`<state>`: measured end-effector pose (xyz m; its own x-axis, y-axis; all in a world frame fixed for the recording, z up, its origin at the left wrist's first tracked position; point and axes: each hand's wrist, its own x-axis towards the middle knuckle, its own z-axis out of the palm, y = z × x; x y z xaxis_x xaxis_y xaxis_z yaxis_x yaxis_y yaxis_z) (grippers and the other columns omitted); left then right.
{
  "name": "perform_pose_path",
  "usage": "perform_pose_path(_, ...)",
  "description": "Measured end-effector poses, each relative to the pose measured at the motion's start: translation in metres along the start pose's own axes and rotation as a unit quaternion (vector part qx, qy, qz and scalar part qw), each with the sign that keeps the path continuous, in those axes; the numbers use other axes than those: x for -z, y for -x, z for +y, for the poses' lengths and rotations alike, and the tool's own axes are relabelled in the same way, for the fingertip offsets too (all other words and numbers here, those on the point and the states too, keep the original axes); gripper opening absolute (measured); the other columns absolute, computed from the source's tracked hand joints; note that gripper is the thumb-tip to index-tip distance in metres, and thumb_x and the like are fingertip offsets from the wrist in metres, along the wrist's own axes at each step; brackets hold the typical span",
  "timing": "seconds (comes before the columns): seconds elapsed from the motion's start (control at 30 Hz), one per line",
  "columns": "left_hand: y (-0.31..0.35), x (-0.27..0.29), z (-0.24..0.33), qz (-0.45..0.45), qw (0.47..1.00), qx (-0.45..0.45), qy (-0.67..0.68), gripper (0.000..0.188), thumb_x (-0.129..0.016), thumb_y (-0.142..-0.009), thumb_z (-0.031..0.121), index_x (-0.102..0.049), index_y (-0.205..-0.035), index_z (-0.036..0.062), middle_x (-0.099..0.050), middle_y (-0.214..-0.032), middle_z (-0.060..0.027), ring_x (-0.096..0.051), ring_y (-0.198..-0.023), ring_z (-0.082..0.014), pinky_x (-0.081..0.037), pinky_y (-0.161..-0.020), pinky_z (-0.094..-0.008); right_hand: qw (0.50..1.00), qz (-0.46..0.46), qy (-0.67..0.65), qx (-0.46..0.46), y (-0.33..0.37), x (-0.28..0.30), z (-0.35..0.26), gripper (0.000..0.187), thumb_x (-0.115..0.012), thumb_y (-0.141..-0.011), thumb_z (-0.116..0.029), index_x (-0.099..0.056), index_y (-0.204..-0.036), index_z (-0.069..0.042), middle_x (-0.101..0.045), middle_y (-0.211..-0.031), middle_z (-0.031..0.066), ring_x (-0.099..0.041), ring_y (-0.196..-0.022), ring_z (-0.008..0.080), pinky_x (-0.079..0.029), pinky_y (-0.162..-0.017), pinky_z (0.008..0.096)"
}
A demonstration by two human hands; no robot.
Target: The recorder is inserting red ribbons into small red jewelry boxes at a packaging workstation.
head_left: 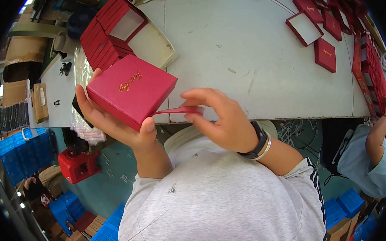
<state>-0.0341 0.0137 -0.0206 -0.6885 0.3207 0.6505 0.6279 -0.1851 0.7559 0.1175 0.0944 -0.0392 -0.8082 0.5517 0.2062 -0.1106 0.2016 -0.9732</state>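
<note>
Red gift box [132,89] rested in the left hand [118,128], thumb and fingers bracing its sides, seemingly for steadiness, while the right hand [227,121] pinched the red ribbon [176,110] outward.

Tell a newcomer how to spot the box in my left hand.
Find the pale worktable across the top of the view. At its near edge, left of centre, the left hand holds a red box with gold lettering. Unlike the red boxes stacked behind it, it is in hand, with a red ribbon stretching between it and the right hand.
</note>
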Motion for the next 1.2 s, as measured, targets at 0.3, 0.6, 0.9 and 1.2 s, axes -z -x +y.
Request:
perform_pose_path(0.3, -0.002, 0.009, -0.008, -0.007, 0.998, 0.061, 0.025, 0.107, -0.071, -0.062, 0.063, -0.025, -0.136, 0.0008, -0.043, -0.125, -0.0252, -0.047, -0.117, -0.0313, -0.045, -0.094, -0.0429, 0.992, 0.004, 0.075, -0.105, 0.000, 0.046, 0.010, 0.011, -0.065, -0.081, -0.014, -0.066, -0.084, -0.004, -0.066, -0.082, 0.0082, -0.060, -0.073, 0.0188, -0.049, -0.065, 0.0269)
perform_pose_path(0.6, 0.005, 0.005, -0.017, -0.018, 0.993, 0.106, 0.045, 0.105, -0.072, -0.061, 0.063, -0.030, -0.131, -0.0028, -0.046, -0.122, -0.0252, -0.050, -0.113, -0.0301, -0.046, -0.093, -0.0399, 0.987, 0.011, 0.124, -0.105, 0.008, 0.074, 0.015, 0.012, -0.067, -0.080, -0.014, -0.065, -0.081, -0.003, -0.061, -0.073, 0.0065, -0.055, -0.069, 0.0164, -0.046, -0.061, 0.0254)
perform_pose_path(0.9, 0.009, 0.002, -0.014, -0.008, 0.978, 0.164, 0.130, 0.104, -0.070, -0.062, 0.064, -0.032, -0.129, -0.0055, -0.048, -0.119, -0.0252, -0.053, -0.110, -0.0298, -0.048, -0.090, -0.0405, 0.990, 0.019, 0.071, -0.118, 0.004, 0.068, 0.016, 0.013, -0.065, -0.084, -0.013, -0.060, -0.083, 0.000, -0.058, -0.076, 0.0034, -0.051, -0.071, 0.0111, -0.041, -0.066, 0.0232)
perform_pose_path(1.2, 0.010, 0.005, -0.017, 0.002, 0.968, 0.191, 0.166, 0.099, -0.064, -0.067, 0.064, -0.032, -0.129, -0.0059, -0.048, -0.120, -0.0252, -0.053, -0.110, -0.0303, -0.046, -0.092, -0.0414, 0.990, 0.011, 0.061, -0.128, -0.002, 0.062, 0.015, 0.013, -0.064, -0.084, -0.014, -0.061, -0.083, -0.001, -0.058, -0.076, 0.0047, -0.052, -0.070, 0.0121, -0.043, -0.064, 0.0238)
